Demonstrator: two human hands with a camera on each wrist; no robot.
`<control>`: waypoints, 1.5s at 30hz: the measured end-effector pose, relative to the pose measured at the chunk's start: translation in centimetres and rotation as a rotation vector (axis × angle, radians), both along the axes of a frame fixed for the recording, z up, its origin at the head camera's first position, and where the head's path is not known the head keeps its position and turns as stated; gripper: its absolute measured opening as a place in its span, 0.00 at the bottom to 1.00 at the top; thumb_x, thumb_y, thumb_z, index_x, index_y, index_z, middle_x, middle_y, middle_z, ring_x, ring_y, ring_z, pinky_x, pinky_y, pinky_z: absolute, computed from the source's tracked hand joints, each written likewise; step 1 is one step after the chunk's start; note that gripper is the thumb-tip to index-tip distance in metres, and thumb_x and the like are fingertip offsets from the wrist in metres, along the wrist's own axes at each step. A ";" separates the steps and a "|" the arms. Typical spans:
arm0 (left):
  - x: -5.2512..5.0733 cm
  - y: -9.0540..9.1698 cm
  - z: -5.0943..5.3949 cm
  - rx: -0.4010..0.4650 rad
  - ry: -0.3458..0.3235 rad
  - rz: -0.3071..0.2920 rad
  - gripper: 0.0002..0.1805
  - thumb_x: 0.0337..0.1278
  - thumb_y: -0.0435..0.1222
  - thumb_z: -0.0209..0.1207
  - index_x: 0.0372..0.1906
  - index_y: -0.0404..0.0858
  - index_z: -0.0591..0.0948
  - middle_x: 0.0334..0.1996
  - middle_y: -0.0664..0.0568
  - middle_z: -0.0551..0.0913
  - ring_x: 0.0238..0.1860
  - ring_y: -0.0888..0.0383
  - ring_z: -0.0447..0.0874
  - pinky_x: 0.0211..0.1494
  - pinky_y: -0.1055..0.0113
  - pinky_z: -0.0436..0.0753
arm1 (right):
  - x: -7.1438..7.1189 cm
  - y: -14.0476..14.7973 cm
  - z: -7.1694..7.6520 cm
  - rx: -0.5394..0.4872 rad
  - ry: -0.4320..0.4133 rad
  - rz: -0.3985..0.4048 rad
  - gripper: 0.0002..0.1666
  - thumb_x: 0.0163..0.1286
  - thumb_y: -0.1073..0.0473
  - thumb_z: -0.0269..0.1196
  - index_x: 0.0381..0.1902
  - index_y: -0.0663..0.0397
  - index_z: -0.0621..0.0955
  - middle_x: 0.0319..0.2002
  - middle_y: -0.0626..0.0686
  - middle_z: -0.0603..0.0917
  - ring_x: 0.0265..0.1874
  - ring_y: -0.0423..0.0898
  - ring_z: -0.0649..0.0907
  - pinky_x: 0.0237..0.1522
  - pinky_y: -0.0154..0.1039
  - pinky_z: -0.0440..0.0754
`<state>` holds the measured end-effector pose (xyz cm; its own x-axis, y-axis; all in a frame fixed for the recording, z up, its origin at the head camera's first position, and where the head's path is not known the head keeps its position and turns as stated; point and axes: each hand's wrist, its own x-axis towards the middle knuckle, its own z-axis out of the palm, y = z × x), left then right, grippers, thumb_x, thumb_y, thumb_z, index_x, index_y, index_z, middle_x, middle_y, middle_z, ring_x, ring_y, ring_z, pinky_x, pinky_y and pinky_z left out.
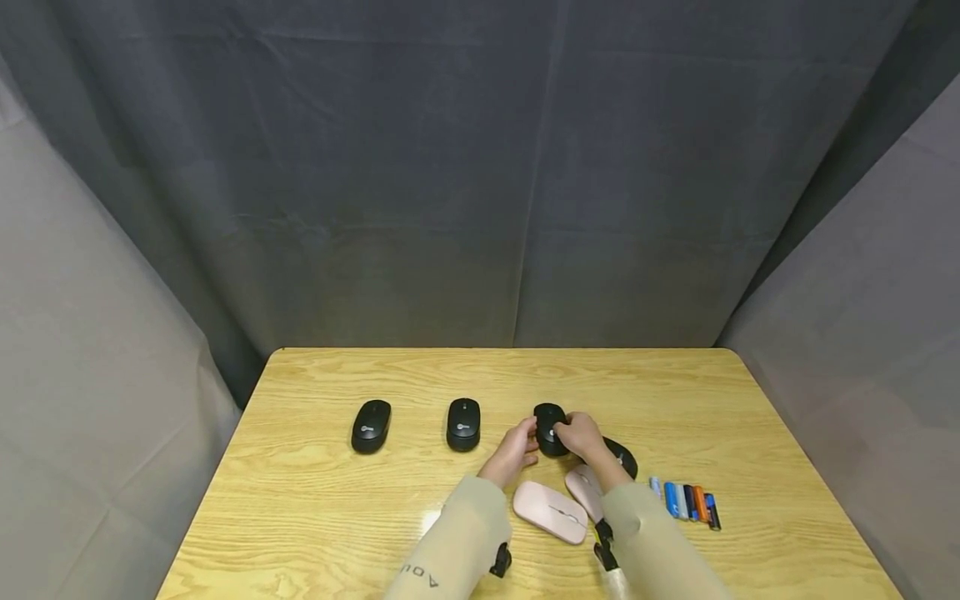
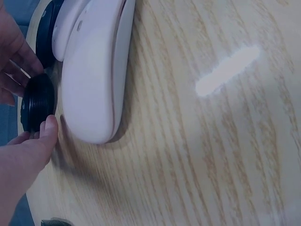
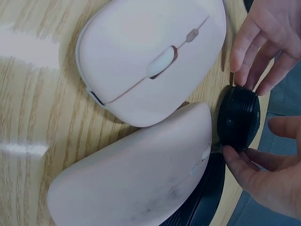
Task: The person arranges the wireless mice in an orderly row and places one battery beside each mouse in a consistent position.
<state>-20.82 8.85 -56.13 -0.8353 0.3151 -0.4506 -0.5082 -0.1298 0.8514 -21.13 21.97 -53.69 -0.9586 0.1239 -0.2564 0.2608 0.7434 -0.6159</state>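
A black computer mouse sits between the two hands at the middle right of the table. The right hand grips its right side, one fingertip on top; in the right wrist view the thumb of the right hand is against the mouse's near end. Fairly straight fingers of the left hand touch the opposite side. In the left wrist view, the left hand is below the black mouse, and the right hand is above it.
Two black mice stand to the left. Close to the forearms lie a pink mouse, a second pink mouse and another black mouse, partly covered. Several batteries lie in a row at right. Grey curtains hang behind the table.
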 end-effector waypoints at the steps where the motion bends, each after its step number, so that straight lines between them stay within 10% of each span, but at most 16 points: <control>1: -0.3 0.2 -0.7 -0.016 0.004 0.003 0.32 0.66 0.46 0.39 0.63 0.24 0.60 0.62 0.33 0.61 0.60 0.38 0.61 0.61 0.47 0.65 | 0.0 0.0 0.0 -0.001 0.005 0.001 0.27 0.63 0.60 0.50 0.51 0.81 0.70 0.50 0.76 0.72 0.52 0.66 0.73 0.53 0.54 0.71; 5: -2.4 1.3 -6.7 -0.036 0.111 0.008 0.32 0.64 0.51 0.43 0.63 0.32 0.64 0.57 0.40 0.67 0.53 0.46 0.69 0.52 0.54 0.74 | 0.2 -0.3 -0.1 -0.008 0.037 -0.001 0.30 0.61 0.61 0.51 0.56 0.81 0.66 0.52 0.76 0.71 0.53 0.67 0.71 0.54 0.54 0.70; 8: -2.3 1.3 -8.1 -0.079 0.217 0.017 0.30 0.64 0.49 0.45 0.63 0.34 0.64 0.48 0.41 0.71 0.43 0.49 0.72 0.42 0.57 0.75 | 0.6 -0.6 -0.2 -0.007 0.090 -0.012 0.32 0.61 0.61 0.52 0.61 0.75 0.61 0.54 0.76 0.68 0.53 0.68 0.70 0.53 0.57 0.69; 16: 3.5 -1.5 1.8 -0.250 0.398 0.226 0.21 0.60 0.32 0.46 0.57 0.27 0.64 0.47 0.36 0.70 0.46 0.46 0.72 0.47 0.57 0.74 | 2.3 -1.4 -0.9 0.178 0.435 0.126 0.29 0.59 0.63 0.59 0.59 0.63 0.67 0.49 0.69 0.72 0.46 0.64 0.75 0.43 0.58 0.75; 23: 5.1 -2.0 -0.4 -0.257 0.422 0.293 0.20 0.60 0.33 0.48 0.56 0.30 0.65 0.43 0.39 0.70 0.39 0.56 0.71 0.39 0.65 0.73 | 3.6 -1.2 -1.8 0.282 0.452 0.249 0.29 0.60 0.59 0.61 0.60 0.51 0.69 0.51 0.59 0.74 0.48 0.57 0.76 0.47 0.54 0.74; 34: 9.7 -2.4 0.6 -0.304 0.305 0.369 0.18 0.54 0.31 0.49 0.52 0.30 0.65 0.32 0.49 0.65 0.30 0.58 0.65 0.32 0.68 0.67 | 6.1 -1.3 -1.6 0.191 0.388 0.445 0.34 0.58 0.53 0.63 0.63 0.50 0.68 0.57 0.57 0.70 0.54 0.56 0.73 0.47 0.56 0.75; 45: 13.1 -1.6 0.9 -0.178 0.110 0.365 0.18 0.55 0.30 0.45 0.49 0.28 0.59 0.27 0.51 0.63 0.22 0.61 0.62 0.25 0.70 0.69 | 7.5 -1.0 -1.5 0.106 0.334 0.470 0.29 0.58 0.56 0.64 0.56 0.61 0.71 0.46 0.55 0.75 0.33 0.46 0.77 0.34 0.40 0.77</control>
<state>-7.73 7.30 -55.24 -0.9238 -0.0850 -0.3733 -0.3611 -0.1302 0.9234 -13.61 20.99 -55.23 -0.9437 -0.3252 0.0600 -0.3071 0.7946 -0.5237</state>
